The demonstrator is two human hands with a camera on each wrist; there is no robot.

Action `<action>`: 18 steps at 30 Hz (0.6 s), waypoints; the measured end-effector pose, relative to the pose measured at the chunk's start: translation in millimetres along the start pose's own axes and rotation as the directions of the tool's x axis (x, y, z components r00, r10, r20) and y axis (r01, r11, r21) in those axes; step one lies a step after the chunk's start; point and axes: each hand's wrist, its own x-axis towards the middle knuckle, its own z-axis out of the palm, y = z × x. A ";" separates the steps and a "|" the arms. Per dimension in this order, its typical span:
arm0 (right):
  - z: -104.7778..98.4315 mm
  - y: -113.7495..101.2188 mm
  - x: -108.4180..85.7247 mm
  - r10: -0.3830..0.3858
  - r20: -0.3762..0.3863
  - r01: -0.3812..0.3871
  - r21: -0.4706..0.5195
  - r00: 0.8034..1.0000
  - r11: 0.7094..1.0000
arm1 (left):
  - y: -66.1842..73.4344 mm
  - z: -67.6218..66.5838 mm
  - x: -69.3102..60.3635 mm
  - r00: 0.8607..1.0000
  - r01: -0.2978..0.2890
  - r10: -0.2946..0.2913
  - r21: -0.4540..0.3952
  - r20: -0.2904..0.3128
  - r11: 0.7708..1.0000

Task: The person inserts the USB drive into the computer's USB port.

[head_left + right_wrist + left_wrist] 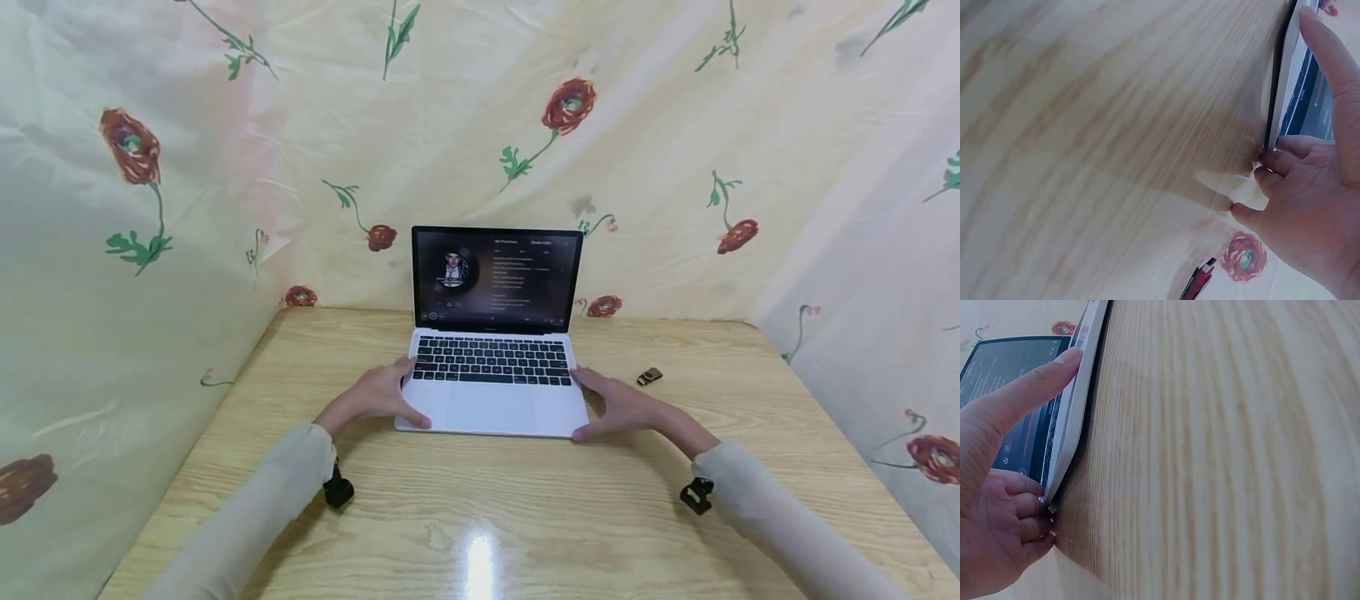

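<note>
An open laptop (491, 408) stands on the wooden table, its lit screen (517, 275) showing a music player with lines of text. My left hand (384, 393) grips the laptop's left side, thumb at the front corner and fingers at the side edge. Opposite it, my right hand (621, 407) holds the right side in the same manner. In the left wrist view the fingertips (1036, 505) curl against the laptop's edge. The right wrist view has the thumb (1329, 47) along the front edge, with fingers bent at the side.
A small USB stick (649, 377) lies on the table (480, 483) to the right of the laptop; its red body (1196, 284) also appears in the right wrist view. Flowered cloth (465, 150) hangs behind the table and along both sides.
</note>
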 end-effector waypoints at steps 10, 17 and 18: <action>-2.6 4.0 -5.3 0.013 0.007 -0.013 0.015 1.000 1.000 | 6.3 2.4 4.9 1.000 0.002 -0.002 -0.007 0.005 1.000; -3.1 2.6 -4.3 0.028 0.014 -0.028 0.024 1.000 0.999 | 5.8 -1.1 4.5 1.000 0.008 -0.008 0.014 0.022 1.000; -3.1 3.0 -4.0 0.031 0.016 -0.032 0.022 0.999 0.999 | 5.9 -1.9 4.4 1.000 0.008 -0.008 0.018 0.026 1.000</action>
